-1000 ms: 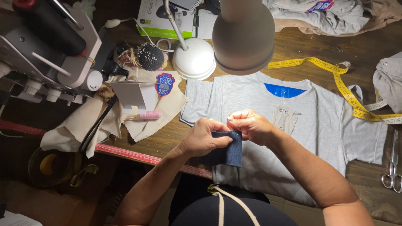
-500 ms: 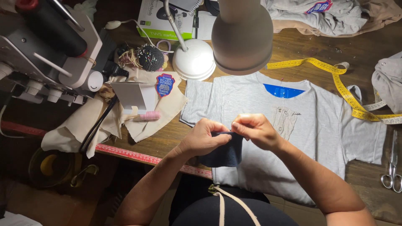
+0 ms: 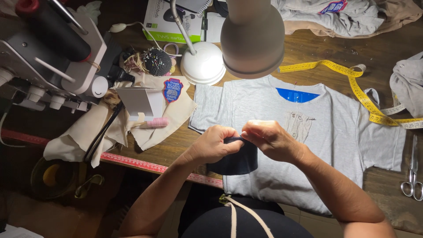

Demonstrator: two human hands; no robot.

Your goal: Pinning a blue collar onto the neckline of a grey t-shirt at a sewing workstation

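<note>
Both hands pinch the top edge of a dark navy fabric piece point(image 3: 233, 161): left hand point(image 3: 214, 144) and right hand point(image 3: 269, 140) fingers closed on it, above the grey T-shirt point(image 3: 326, 145) on the table's near side

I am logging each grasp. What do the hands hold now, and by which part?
Both hands, left hand and right hand, pinch a dark cloth piece at its top edge, above the grey shirt.
</note>
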